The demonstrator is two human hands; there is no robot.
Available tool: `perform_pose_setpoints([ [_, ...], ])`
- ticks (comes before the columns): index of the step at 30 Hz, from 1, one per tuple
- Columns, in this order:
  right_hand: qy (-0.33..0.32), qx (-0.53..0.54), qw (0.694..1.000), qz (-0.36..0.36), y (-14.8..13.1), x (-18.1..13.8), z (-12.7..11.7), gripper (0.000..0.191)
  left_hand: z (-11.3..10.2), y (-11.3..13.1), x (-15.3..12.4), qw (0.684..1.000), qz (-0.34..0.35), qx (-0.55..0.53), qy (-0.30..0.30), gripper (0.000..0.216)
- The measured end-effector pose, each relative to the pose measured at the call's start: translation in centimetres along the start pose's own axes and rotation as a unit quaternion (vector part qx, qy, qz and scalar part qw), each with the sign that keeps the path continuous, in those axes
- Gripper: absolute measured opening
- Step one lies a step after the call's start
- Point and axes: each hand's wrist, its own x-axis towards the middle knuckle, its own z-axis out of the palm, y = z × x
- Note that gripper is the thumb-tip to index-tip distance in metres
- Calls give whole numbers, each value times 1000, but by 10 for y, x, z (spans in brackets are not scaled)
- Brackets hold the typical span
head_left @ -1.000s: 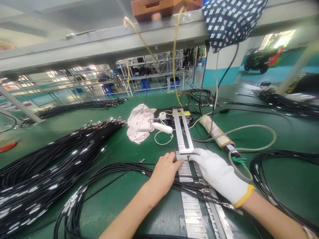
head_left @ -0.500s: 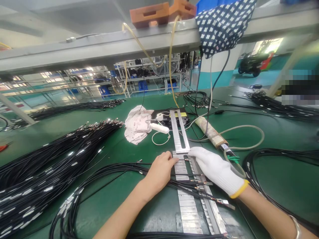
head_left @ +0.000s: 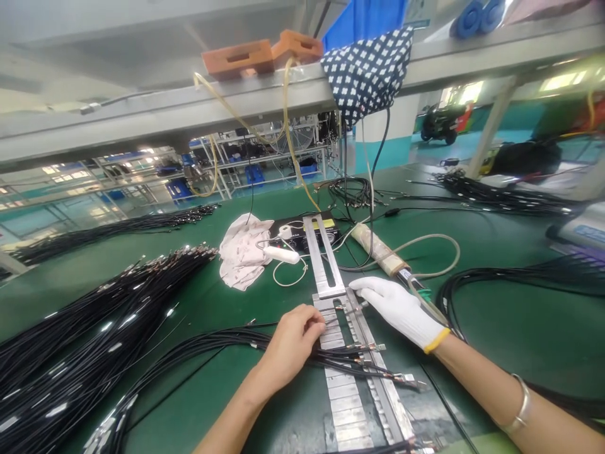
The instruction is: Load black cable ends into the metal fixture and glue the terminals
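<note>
My bare left hand point(head_left: 289, 343) rests on the green bench with its fingers curled over black cables point(head_left: 208, 343) at the left edge of a metal fixture point(head_left: 347, 391). Several cable ends with metal terminals point(head_left: 378, 366) lie across the fixture's slots. My right hand point(head_left: 399, 310), in a white glove, lies flat on the fixture's far end, fingertips on a thin cable end near the slotted metal bar point(head_left: 324, 261).
Large bundles of black cables point(head_left: 89, 315) cover the bench at left, and a coil point(head_left: 510, 277) lies at right. Behind the fixture are a crumpled cloth point(head_left: 241, 252), a black box point(head_left: 297, 230), a white handle point(head_left: 282, 254) and a taped tool with a hose point(head_left: 378, 249).
The view has tilted up and shifted. My left hand has drawn back slightly and curled over the cables. My gloved right hand stays on the fixture's far end.
</note>
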Motion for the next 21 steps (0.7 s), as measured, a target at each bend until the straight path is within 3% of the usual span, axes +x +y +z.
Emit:
perform_pose_setpoints([
  [6,10,4,1000,4,4,-2,3,31,-13,-2,4,992,-19,-118,30,18],
  [13,2,-1,1000,1,-2,-1,1,31,-9,1,1,997,-57,4,45,24],
  [21,2,-6,1000,-15,-6,-2,-1,30,-10,1,2,987,-34,142,73,27],
])
